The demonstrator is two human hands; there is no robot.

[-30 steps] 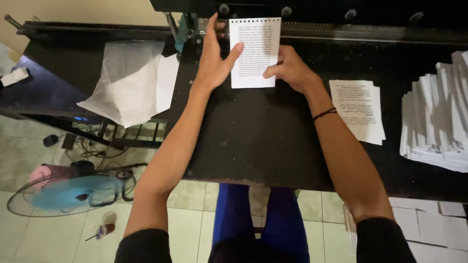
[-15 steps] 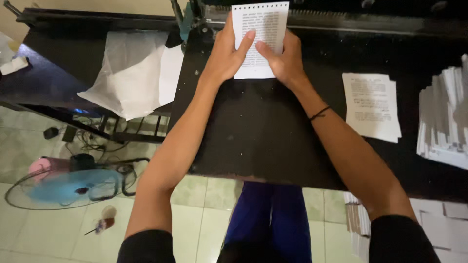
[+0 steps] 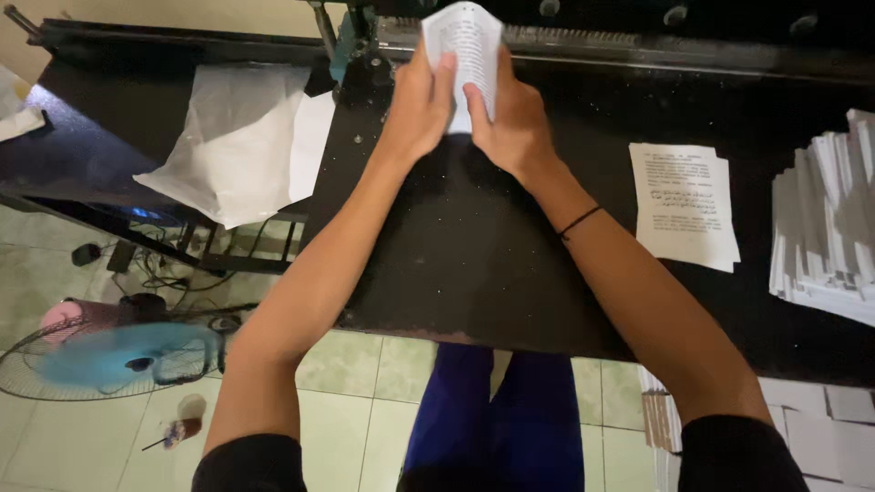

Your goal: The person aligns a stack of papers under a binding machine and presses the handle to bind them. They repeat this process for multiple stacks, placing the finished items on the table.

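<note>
Both my hands grip a small stack of printed white sheets at the far edge of the black table, up against the dark punching machine. My left hand holds the stack's left side and my right hand holds its right side. The stack bows upward between them, and its upper edge lies at the machine's slot. A thin black band circles my right wrist.
A short pile of printed sheets lies to the right, and a tall fanned stack of paper sits at the right edge. A clear plastic bag with white paper lies on the left. A blue floor fan stands below on tiles.
My hands moved closer together on the sheets and pushed them toward the machine. The stack, flat a second ago, is now bent upward, and its punched top row is out of sight.
</note>
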